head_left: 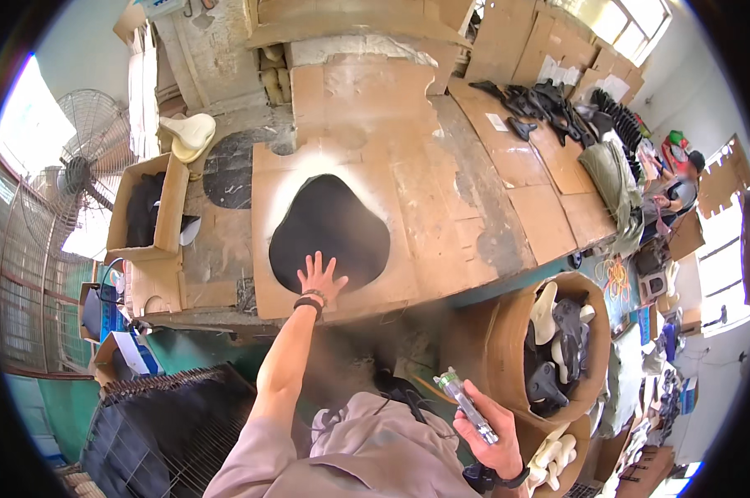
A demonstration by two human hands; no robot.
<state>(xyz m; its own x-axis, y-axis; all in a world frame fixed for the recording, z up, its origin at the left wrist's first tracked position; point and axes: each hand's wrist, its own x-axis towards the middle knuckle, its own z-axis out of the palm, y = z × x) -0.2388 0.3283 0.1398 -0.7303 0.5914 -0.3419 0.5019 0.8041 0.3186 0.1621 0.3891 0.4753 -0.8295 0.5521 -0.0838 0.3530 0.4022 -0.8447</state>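
My left hand [321, 280] lies with fingers spread over the near edge of a flat black piece [329, 224], shaped like a rounded triangle. This piece is on a cardboard sheet [425, 191] covering the table, and a whitish coating surrounds its far end. My right hand [498, 436] is closed around a silver metal tool with a greenish end [468, 405], held beside my body, away from the table. Its exact kind cannot be made out.
An open cardboard box [116, 236] with dark pieces stands at the table's left, near a cream bicycle saddle [191, 133]. A large carton [499, 357] of black and cream saddle parts is right of me. Dark parts [549, 108] lie far right, near another person [678, 195]. A wire rack [168, 440] stands lower left.
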